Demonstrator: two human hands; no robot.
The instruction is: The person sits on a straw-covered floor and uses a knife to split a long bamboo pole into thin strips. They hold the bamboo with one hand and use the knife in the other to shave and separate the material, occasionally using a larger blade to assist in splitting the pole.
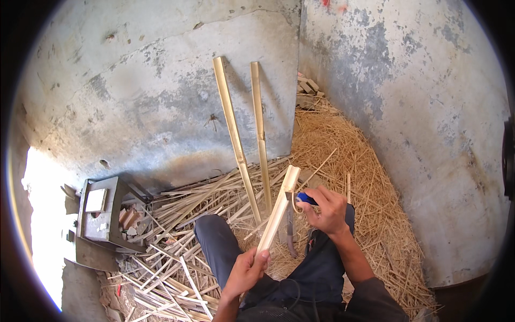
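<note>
Held by its lower end in the left hand, fingers wrapped closely around: a split bamboo piece, pale and channelled, slanting up and to the right. Closed in the right hand, just right of the split bamboo piece near its upper end: a blue-handled tool, dark blade set against the near-top edge of the split bamboo piece. Hard to tell how deep into it. Just below the blade, close beside the split bamboo piece, a thin pale curl.

To the right of the split bamboo piece, below the right hand, a dark, narrow implement, curved at the low end. On either side of the split bamboo piece, legs in dark trousers. Beyond the split bamboo piece, leaning upright against a stained wall, two long bamboo halves, well apart at the top. Left of the split bamboo piece, strewn across the floor, a tangle of pale strips; farther left, a dark wooden stand near broken brick pieces. Right of and beyond the split bamboo piece, heaped up, fine straw-coloured shavings.
</note>
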